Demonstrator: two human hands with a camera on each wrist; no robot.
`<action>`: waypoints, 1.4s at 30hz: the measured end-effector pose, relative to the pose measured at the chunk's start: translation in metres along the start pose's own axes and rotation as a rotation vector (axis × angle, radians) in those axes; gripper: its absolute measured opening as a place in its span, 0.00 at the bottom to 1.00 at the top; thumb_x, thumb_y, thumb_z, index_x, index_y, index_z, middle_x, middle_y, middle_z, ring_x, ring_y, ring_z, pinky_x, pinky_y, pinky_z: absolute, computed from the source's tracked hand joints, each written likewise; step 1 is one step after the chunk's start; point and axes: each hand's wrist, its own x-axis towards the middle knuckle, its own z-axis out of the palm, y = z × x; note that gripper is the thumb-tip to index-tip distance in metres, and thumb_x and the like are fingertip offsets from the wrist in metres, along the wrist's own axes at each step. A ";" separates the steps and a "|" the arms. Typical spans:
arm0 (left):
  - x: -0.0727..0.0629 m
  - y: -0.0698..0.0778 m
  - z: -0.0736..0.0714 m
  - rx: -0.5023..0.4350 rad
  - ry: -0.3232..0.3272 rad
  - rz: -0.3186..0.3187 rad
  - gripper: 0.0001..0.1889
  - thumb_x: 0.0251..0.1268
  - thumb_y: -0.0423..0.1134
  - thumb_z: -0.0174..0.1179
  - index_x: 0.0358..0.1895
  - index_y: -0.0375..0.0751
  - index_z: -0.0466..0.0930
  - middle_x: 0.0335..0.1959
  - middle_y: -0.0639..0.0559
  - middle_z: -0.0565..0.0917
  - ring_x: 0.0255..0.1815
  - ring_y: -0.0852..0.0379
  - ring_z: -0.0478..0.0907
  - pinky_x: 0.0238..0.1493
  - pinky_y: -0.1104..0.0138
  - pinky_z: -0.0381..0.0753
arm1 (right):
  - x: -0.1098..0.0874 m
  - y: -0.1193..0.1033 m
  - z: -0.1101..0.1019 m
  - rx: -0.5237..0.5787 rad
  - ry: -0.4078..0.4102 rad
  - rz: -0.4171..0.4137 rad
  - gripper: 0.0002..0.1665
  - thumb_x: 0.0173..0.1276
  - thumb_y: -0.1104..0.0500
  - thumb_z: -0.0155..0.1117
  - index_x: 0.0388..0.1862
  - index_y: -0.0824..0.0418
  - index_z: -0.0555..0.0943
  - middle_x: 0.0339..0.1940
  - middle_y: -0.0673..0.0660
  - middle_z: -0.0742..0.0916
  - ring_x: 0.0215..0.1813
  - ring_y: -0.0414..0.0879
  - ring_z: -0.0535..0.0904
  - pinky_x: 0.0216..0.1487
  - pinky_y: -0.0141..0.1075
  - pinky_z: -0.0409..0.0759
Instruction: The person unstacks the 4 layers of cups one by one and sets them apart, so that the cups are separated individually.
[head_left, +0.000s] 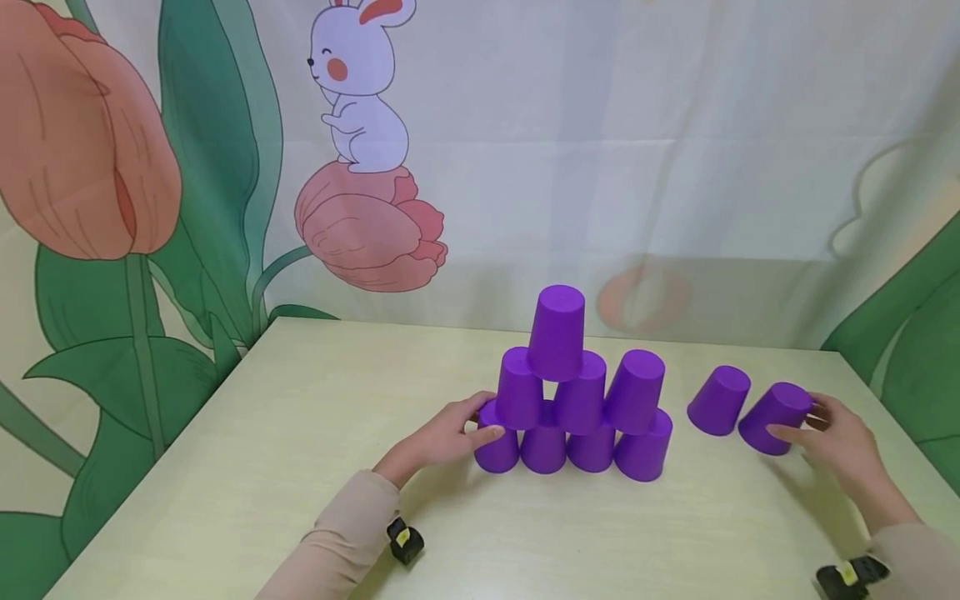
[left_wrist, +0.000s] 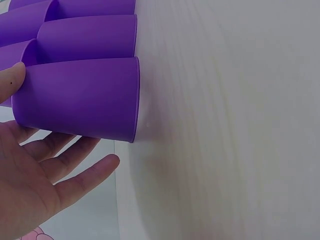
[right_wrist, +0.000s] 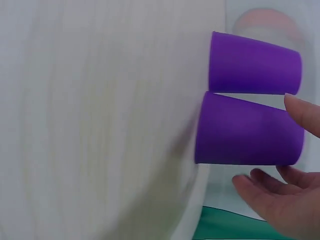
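Upside-down purple cups stand as a stepped stack: several in the bottom row, three above, and one top cup [head_left: 557,333] over the left two. My left hand [head_left: 450,432] is at the leftmost bottom cup [left_wrist: 77,100], thumb on its near side and fingers round the far side. Over on the right, my right hand [head_left: 843,437] holds a purple cup [right_wrist: 247,132] between thumb and fingers, close to the table. Just left of that cup stands another upside-down purple cup [head_left: 718,402].
The pale wooden table [head_left: 262,433] reaches back to a printed curtain [head_left: 480,167] with a rabbit and tulips. A small black device [head_left: 405,542] sits at the left wrist, and a similar black device [head_left: 851,577] at the right.
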 end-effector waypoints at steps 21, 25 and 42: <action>-0.002 0.000 0.001 -0.012 0.005 -0.006 0.24 0.66 0.44 0.52 0.63 0.40 0.63 0.49 0.49 0.77 0.48 0.55 0.74 0.47 0.60 0.73 | -0.060 -0.102 -0.014 0.112 -0.011 -0.034 0.53 0.63 0.44 0.58 0.72 0.60 0.37 0.69 0.75 0.45 0.61 0.79 0.50 0.52 0.66 0.56; -0.002 0.001 0.001 -0.007 0.011 -0.002 0.24 0.66 0.44 0.51 0.63 0.39 0.63 0.50 0.49 0.77 0.49 0.54 0.74 0.47 0.60 0.73 | -0.066 -0.115 -0.014 0.127 -0.013 -0.086 0.52 0.64 0.45 0.58 0.72 0.60 0.37 0.70 0.72 0.46 0.64 0.76 0.47 0.53 0.65 0.55; -0.001 0.000 0.001 -0.015 0.005 0.010 0.24 0.66 0.44 0.51 0.62 0.38 0.63 0.50 0.49 0.77 0.49 0.54 0.74 0.47 0.60 0.73 | -0.085 -0.156 -0.010 0.182 -0.028 -0.196 0.50 0.63 0.49 0.61 0.73 0.59 0.42 0.71 0.68 0.53 0.63 0.73 0.54 0.57 0.58 0.59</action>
